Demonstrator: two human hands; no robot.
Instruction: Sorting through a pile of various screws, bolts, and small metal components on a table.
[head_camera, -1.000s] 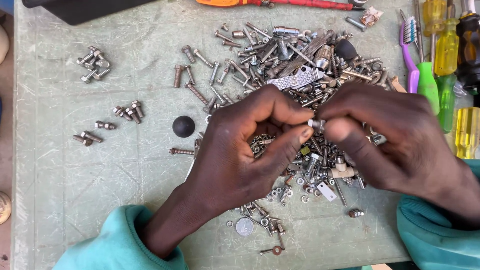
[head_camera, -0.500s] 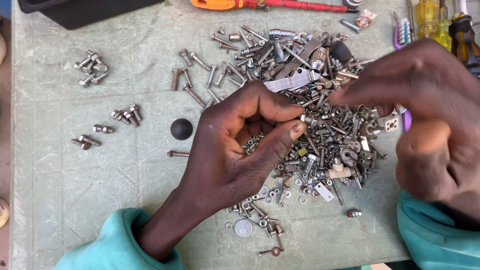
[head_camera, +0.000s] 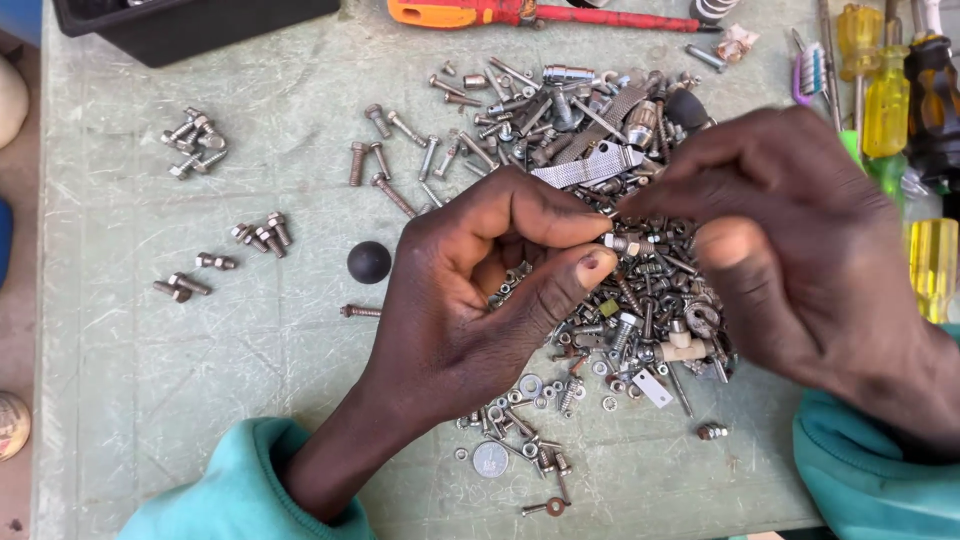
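My left hand (head_camera: 470, 300) rests on the green mat (head_camera: 200, 400) at the left edge of a big pile of mixed screws, nuts and washers (head_camera: 620, 320). Its index finger and thumb pinch a small silver bolt (head_camera: 626, 243) just above the pile. My right hand (head_camera: 810, 260) comes in from the right, and its fingertips close on the other end of the same bolt. Both wrists wear teal sleeves.
Small sorted groups of bolts (head_camera: 190, 135), (head_camera: 262, 235), (head_camera: 185, 285) lie on the left. A black ball (head_camera: 368, 262) sits beside my left hand. Screwdrivers with yellow handles (head_camera: 885, 100) line the right edge. An orange tool (head_camera: 480, 14) and a black tray (head_camera: 190, 25) lie along the top.
My right hand had lifted away to the upper right half a second ago. It has come back down to the bolt held in my left fingertips. The left hand has hardly moved.
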